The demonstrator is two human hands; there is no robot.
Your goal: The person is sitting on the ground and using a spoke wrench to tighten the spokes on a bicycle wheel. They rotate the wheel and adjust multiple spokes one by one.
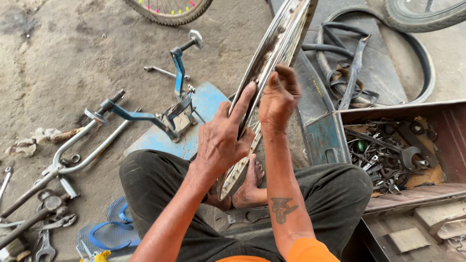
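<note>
The left hand (221,138) was wrapped around a shiny metal wheel rim (272,53), thumb stretched up along its edge and fingers curled behind. The right hand (277,97) sat just above, fingers bent and pressed against the rim's inner side. The rim stood on edge between the person's knees, its lower end beside a bare foot (248,187) and its upper end running out past the top of the view. Left of it, a blue stand (170,114) stood on a blue board (204,104) on the dirt ground. To the right, an open toolbox (398,150) held wrenches and nuts; behind it lay a black tyre (422,68) and inner tubes.
</note>
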